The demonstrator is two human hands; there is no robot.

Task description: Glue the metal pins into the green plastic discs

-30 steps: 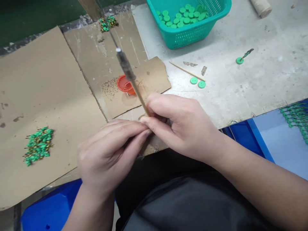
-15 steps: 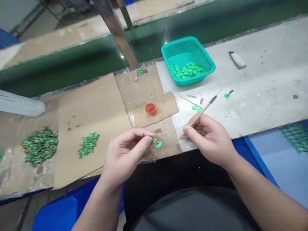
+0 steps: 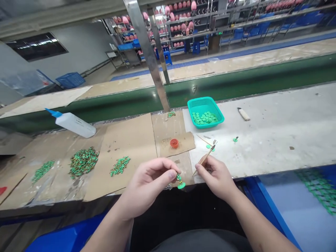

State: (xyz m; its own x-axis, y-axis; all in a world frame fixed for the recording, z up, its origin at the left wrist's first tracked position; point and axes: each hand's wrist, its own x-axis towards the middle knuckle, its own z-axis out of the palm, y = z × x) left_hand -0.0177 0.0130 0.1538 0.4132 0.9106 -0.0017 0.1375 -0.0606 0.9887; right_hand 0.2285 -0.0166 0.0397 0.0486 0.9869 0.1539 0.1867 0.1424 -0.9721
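My left hand (image 3: 148, 185) pinches a small beaded piece (image 3: 179, 178), and a round green button (image 3: 181, 186) hangs at its lower end. My right hand (image 3: 215, 176) grips a thin wooden stick (image 3: 206, 157) with a dark tip, close to the left hand but not touching it. Just beyond the hands, a red cap (image 3: 174, 143) sits on a cardboard sheet (image 3: 181, 143). A teal plastic basket (image 3: 205, 112) holding several green buttons stands farther off. Two loose green buttons (image 3: 210, 147) lie near a bare wooden stick (image 3: 203, 140).
Piles of green beaded pieces (image 3: 83, 162) lie on cardboard to my left, behind them a white glue bottle (image 3: 75, 124). A cream-handled tool (image 3: 244, 114) lies on the bench. Green netted strings (image 3: 319, 190) rest on a blue bin at the right. A steel post (image 3: 147, 52) rises behind.
The view has tilted up and widened, showing more of the room. My hands have moved apart, and the stick now points away from the left hand, which shows the green button.
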